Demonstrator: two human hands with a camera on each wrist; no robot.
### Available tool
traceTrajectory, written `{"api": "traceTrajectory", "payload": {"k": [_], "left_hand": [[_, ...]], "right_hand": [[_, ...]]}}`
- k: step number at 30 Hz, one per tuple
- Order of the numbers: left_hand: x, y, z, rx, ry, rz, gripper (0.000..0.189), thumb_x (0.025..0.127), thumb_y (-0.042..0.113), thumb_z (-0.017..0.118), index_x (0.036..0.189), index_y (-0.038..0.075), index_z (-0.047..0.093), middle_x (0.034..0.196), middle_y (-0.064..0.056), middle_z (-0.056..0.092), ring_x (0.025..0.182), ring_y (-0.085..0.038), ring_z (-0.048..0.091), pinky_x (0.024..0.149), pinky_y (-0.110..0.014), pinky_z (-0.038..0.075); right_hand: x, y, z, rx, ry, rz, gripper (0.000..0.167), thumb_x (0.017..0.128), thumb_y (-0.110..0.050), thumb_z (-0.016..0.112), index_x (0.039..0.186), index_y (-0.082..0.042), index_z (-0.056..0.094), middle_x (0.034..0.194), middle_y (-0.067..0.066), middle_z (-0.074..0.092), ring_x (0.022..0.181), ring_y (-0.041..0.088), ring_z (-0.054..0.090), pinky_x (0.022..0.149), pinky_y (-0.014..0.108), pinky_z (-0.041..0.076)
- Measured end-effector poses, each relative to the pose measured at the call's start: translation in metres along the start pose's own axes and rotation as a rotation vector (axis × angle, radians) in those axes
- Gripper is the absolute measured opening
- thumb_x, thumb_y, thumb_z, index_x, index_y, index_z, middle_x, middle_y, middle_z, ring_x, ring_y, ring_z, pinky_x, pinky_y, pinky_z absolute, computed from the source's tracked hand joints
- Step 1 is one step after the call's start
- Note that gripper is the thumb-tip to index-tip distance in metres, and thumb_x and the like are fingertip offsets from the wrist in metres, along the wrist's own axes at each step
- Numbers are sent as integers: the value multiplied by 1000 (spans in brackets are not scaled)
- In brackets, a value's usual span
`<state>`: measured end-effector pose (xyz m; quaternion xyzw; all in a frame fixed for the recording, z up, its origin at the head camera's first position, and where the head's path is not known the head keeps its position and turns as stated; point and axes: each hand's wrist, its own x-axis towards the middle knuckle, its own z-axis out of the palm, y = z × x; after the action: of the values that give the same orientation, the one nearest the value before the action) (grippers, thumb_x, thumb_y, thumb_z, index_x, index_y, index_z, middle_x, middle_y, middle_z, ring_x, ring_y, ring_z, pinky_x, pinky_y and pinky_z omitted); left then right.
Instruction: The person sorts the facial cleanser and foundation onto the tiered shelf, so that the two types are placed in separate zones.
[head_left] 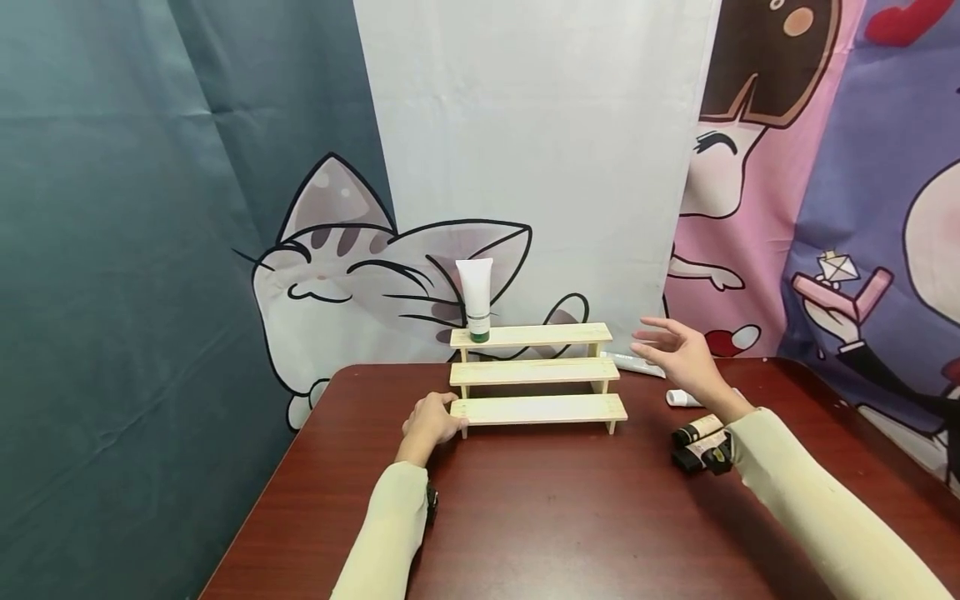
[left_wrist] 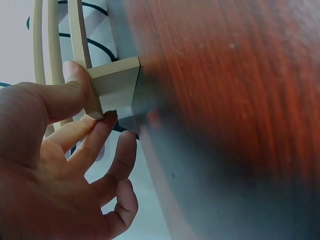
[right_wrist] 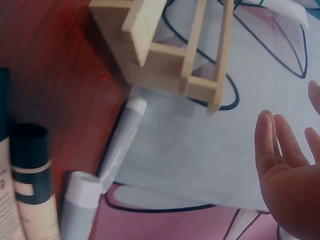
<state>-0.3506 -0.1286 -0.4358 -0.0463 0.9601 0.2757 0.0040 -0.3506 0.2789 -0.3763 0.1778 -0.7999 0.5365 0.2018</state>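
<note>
Cream sleeves nearest the lens; left hand pinching the left end of the wooden stepped rack, thumb and fingers clamped on its lowest shelf end. Right hand raised off the bench, fingers spread wide, holding nothing, just right of rack. White tube upright on top step; dark-capped tubes lying beside right forearm.

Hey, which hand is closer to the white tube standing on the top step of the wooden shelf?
Right. The right hand hovers open beside the shelf's upper steps, level with the white tube. The left hand grips the bottom step's left end, lower down.
</note>
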Motion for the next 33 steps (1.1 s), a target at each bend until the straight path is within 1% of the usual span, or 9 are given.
{"api": "traceTrajectory", "payload": {"k": [3, 8, 12, 16, 19, 22, 26, 29, 33], "left_hand": [[0, -1, 2, 0, 15, 5, 53, 81, 33, 82, 131, 25, 66, 131, -12, 62, 109, -37, 61, 83, -56, 46], [1, -2, 4, -4, 15, 8, 54, 81, 34, 82, 132, 25, 65, 133, -11, 61, 110, -37, 61, 83, -56, 46], [2, -1, 4, -12, 10, 12, 52, 81, 34, 82, 130, 25, 67, 130, -11, 63, 107, -36, 62, 81, -55, 46], [2, -2, 2, -16, 3, 19, 52, 81, 33, 83, 129, 24, 67, 129, -11, 63, 108, -36, 61, 81, -56, 46], [1, -2, 1, -14, -2, 22, 55, 82, 34, 82, 133, 23, 65, 134, -12, 61, 112, -38, 60, 82, -57, 46], [1, -4, 1, -12, -5, 20, 56, 82, 34, 82, 134, 23, 64, 136, -13, 59, 113, -39, 59, 82, -57, 46], [0, -6, 1, -20, -8, 20, 55, 82, 33, 82, 134, 23, 64, 135, -14, 60, 112, -40, 59, 82, -58, 45], [0, -6, 0, -26, -4, 30, 55, 82, 33, 82, 133, 23, 65, 135, -14, 60, 112, -41, 59, 81, -58, 45], [1, -5, 0, -28, -1, 34, 55, 82, 33, 82, 133, 23, 65, 135, -13, 60, 112, -40, 59, 82, -59, 45]], "right_hand": [[-3, 8, -5, -6, 5, 12, 52, 90, -14, 75, 137, -2, 56, 118, 33, 63, 88, 1, 69, 67, 25, 57], [-10, 19, -21, -46, 29, 48, 53, 90, -15, 75, 137, -1, 55, 117, 28, 66, 87, 0, 68, 65, 24, 56], [-16, 28, -38, -80, 46, 102, 55, 90, -17, 75, 137, 2, 53, 114, 17, 70, 85, 0, 69, 64, 25, 57], [-23, 36, -54, -97, 84, 153, 52, 90, -19, 75, 132, 3, 55, 101, -5, 72, 80, -1, 69, 63, 27, 57], [-29, 42, -65, -122, 112, 190, 50, 90, -22, 76, 129, 2, 55, 91, -20, 69, 75, -4, 68, 61, 29, 57], [-35, 47, -74, -175, 125, 225, 53, 89, -27, 76, 128, 2, 55, 86, -23, 69, 71, -5, 67, 59, 28, 57], [-43, 55, -84, -267, 139, 275, 60, 88, -34, 77, 130, 3, 56, 86, -20, 69, 70, -2, 68, 59, 26, 56], [-47, 63, -90, -352, 150, 329, 65, 86, -42, 77, 129, 2, 59, 88, -6, 74, 71, 4, 70, 57, 24, 54], [-53, 72, -97, -406, 152, 398, 72, 83, -49, 77, 129, 3, 60, 92, 17, 75, 71, 12, 72, 55, 25, 54]]}}
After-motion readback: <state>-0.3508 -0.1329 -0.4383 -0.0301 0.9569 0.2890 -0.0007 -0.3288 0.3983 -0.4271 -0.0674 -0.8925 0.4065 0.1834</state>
